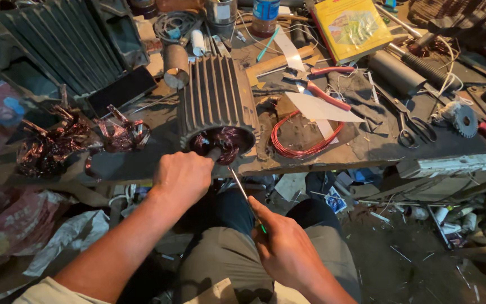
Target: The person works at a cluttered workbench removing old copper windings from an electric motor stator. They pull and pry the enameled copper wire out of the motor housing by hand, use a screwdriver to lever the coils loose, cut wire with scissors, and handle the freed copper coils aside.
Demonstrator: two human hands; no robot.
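A ribbed grey motor housing (216, 95) lies on the workbench with its open end facing me. Dark copper windings (229, 142) fill that opening. My left hand (182, 175) is closed around a dark handle-like part at the mouth of the housing, pressed against the windings. My right hand (281, 245) grips a thin metal screwdriver (239, 184) by its handle, its shaft slanting up to the windings' lower edge. Both hands are over my lap, just below the bench edge.
A red wire coil (302, 147), red-handled pliers (324, 93), scissors (409, 126), a yellow box (351, 27) and a bottle (265, 16) crowd the bench. Pulled copper winding bundles (57, 141) lie at left by another finned casing (57, 39). Scrap litters the floor at right.
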